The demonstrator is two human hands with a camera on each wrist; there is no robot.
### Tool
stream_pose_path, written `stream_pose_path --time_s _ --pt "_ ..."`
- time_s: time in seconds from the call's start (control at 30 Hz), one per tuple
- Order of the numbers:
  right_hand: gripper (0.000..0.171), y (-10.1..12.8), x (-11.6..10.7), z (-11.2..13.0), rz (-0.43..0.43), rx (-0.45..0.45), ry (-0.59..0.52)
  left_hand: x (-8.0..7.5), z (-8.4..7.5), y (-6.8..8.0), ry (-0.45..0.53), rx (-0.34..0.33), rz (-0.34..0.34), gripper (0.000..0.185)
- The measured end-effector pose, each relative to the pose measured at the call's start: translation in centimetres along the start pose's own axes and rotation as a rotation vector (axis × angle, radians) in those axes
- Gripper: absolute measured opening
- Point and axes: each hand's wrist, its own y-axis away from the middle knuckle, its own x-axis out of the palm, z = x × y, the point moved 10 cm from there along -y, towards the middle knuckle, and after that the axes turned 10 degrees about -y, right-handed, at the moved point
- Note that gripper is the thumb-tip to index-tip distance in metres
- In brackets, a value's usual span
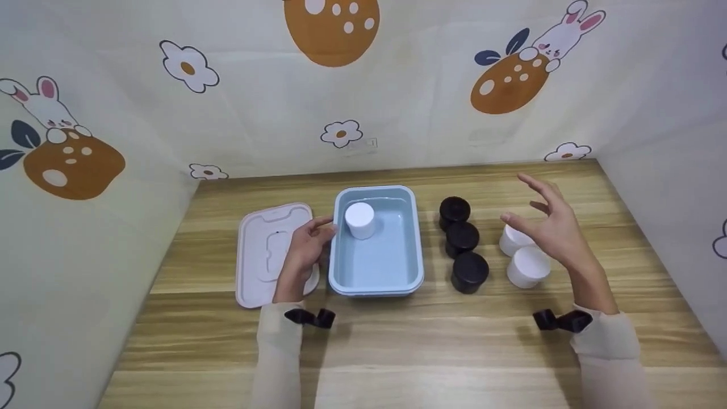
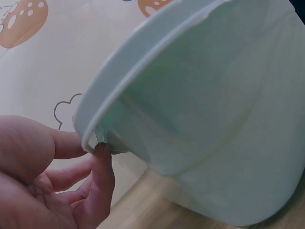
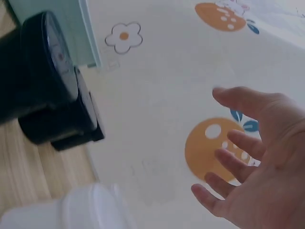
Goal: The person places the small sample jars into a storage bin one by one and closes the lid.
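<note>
Landmark: the light blue rectangular plastic box point(image 1: 377, 267), open, standing on the wooden table point(image 1: 397, 346) near the middle.

Inside the box, in its far left corner: one white cylindrical jar point(image 1: 360, 220), upright, close against the left wall.

Left hand point(image 1: 304, 250): at the box's left rim. Fingers loosely bent, fingertips touching the rim's outer edge near the far left corner. In the left wrist view the fingertips point(image 2: 101, 151) press under the lip of the box point(image 2: 200, 119); no closed grip around it is visible. The heel of the hand lies over the pale pink rectangular lid point(image 1: 271, 253), which lies flat on the table just left of the box, touching or nearly touching it.

Right of the box: three black cylindrical jars point(image 1: 462, 244) in a row running from far to near, set close together. Further right of these: two more white cylindrical jars point(image 1: 525, 258), side by side.

Right hand point(image 1: 548, 224): raised in the air above the two white jars, well right of the box. Fingers spread wide and straight, holding nothing; no contact with any jar visible. The right wrist view confirms the spread fingers point(image 3: 243, 143), with the black jars point(image 3: 43, 86) seen beyond.

Walls around the table: cream cloth point(image 1: 255, 96) printed with rabbits, flowers and orange shapes.
</note>
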Motion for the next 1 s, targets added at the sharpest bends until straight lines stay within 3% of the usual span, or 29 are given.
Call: stream_pose_path --time_s 0.33,0.57,0.77,1.0 --pt "0.088 -0.2 -0.8 -4.0 0.089 0.061 0.011 0.0 -0.2 0.0 0.025 0.020 -0.018 0.039" --pt "0.090 0.1 -0.7 -7.0 0.170 0.170 0.048 0.1 -0.3 -0.1 0.036 0.014 -0.012 0.039" --pt "0.087 0.6 -0.1 -9.0 0.261 0.256 0.109 0.0 -0.2 -0.1 0.016 -0.001 -0.010 0.039" --pt "0.077 0.9 0.1 -9.5 0.285 0.277 0.158 0.0 -0.2 0.0 0.019 0.002 -0.013 0.039"
